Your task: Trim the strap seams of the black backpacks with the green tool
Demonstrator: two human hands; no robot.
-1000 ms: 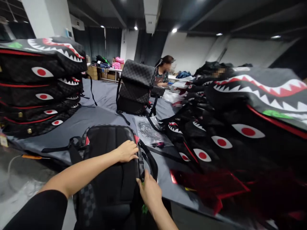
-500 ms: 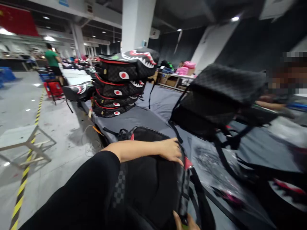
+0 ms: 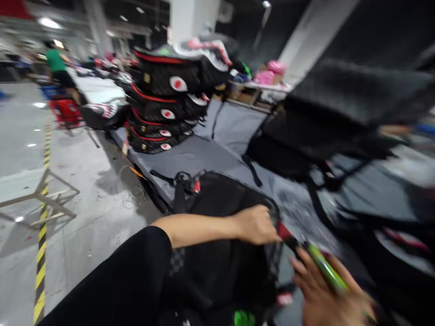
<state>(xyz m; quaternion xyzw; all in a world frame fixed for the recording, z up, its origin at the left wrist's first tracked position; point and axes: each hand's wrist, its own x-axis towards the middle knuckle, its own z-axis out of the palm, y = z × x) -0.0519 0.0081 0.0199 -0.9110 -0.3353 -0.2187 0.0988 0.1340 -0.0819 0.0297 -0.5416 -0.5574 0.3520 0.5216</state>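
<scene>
A black backpack (image 3: pixel 234 262) with checkered trim lies on the table in front of me. My left hand (image 3: pixel 256 225) is closed at its right edge, gripping the rim beside a red tab (image 3: pixel 283 231). To the right, my right hand (image 3: pixel 329 290) holds a slim bright green object (image 3: pixel 326 268); motion smears it, so its exact kind is unclear. Its fingertips are close to the dark strap by the red tab. Whether they touch the strap I cannot tell.
Several shark-mouth backpacks (image 3: pixel 166 97) are stacked on the grey-covered table (image 3: pixel 190 163). Another dark bag (image 3: pixel 326 122) stands at right, near clear plastic film (image 3: pixel 299 213). A folding stool (image 3: pixel 41 194) stands on the floor at left, and a person in green (image 3: pixel 56 63) is far back.
My right hand has come up and right from the backpack's lower edge, bringing the green object into view. My left hand has closed on the edge. The view has shifted and blurred.
</scene>
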